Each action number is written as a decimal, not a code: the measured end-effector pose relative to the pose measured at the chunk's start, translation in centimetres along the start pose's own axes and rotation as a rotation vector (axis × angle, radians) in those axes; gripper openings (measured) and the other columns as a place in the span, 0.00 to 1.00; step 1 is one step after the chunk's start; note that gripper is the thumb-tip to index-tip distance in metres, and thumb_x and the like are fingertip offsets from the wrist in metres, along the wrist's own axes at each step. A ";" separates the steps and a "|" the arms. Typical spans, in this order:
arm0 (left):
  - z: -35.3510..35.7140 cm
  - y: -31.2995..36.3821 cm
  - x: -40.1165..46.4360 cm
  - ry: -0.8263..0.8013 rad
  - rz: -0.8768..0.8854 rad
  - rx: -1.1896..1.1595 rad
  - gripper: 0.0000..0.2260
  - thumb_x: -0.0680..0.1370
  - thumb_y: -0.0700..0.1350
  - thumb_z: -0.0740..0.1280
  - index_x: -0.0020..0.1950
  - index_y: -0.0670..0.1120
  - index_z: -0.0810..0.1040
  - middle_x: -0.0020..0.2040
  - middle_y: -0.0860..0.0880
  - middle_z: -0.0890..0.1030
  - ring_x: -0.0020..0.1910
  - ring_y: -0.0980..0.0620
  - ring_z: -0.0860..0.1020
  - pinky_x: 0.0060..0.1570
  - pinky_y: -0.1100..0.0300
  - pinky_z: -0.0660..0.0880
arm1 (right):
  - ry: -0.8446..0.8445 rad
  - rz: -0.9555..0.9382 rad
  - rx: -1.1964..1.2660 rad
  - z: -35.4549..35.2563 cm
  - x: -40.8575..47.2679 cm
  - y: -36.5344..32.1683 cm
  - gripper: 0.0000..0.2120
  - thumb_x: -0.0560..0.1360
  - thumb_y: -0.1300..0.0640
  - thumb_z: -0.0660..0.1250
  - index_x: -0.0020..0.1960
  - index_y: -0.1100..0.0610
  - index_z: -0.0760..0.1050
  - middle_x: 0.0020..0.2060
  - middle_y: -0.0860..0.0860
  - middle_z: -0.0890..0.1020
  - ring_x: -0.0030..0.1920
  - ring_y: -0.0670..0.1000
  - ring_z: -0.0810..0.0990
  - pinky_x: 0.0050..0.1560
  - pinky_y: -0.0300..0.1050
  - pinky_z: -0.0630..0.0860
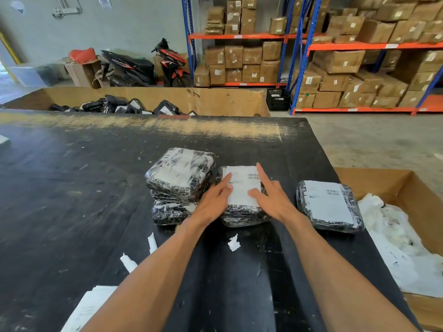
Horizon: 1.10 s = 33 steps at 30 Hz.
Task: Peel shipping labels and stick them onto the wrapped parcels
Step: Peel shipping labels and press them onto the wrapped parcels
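Left hand point(214, 200): fingers straight, flat on the label point(242, 185), holding nothing.
Right hand point(271, 198): the same, pressing the label's right side.
Parcel point(242, 215): frame centre, on the table point(96, 188).

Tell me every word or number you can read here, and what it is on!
None can be read.
Label under the hands: barcode and print, too small.
Label on the right parcel: barcode and print, too small.
Stickers on the shelf boxes: too blurred.
Scooter: lettering, blurred.
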<state>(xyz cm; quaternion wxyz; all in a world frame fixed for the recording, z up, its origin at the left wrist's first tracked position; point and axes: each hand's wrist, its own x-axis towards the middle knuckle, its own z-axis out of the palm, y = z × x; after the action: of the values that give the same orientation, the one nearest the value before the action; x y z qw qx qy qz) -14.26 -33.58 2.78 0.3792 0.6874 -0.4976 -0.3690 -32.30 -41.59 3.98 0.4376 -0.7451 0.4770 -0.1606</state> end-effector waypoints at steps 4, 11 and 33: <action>-0.2 1.9 1.6 -0.052 -0.125 0.305 0.22 0.82 0.60 0.43 0.76 0.72 0.46 0.82 0.51 0.50 0.81 0.44 0.43 0.77 0.43 0.45 | -0.052 0.084 -0.263 -1.1 2.2 -1.7 0.28 0.80 0.41 0.48 0.77 0.26 0.44 0.71 0.56 0.60 0.71 0.58 0.65 0.69 0.58 0.65; 1.4 2.9 2.5 0.066 -0.212 0.448 0.25 0.82 0.59 0.42 0.79 0.64 0.42 0.81 0.39 0.46 0.77 0.32 0.55 0.75 0.41 0.53 | 0.098 0.156 -0.235 1.2 2.9 -1.4 0.31 0.81 0.42 0.46 0.82 0.40 0.41 0.75 0.59 0.59 0.74 0.62 0.61 0.68 0.62 0.64; -0.3 8.9 2.3 0.355 0.065 -0.087 0.24 0.81 0.46 0.66 0.77 0.45 0.67 0.75 0.49 0.70 0.73 0.49 0.69 0.71 0.55 0.66 | 0.177 -0.073 0.392 -3.0 0.7 -2.9 0.32 0.81 0.47 0.67 0.82 0.46 0.59 0.79 0.43 0.63 0.77 0.47 0.65 0.67 0.42 0.62</action>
<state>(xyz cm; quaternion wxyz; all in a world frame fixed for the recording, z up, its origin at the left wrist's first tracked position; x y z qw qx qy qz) -17.05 -37.71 10.53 0.5021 0.7081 -0.4285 -0.2507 -32.27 -43.21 7.95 0.5244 -0.6455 0.4459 -0.3309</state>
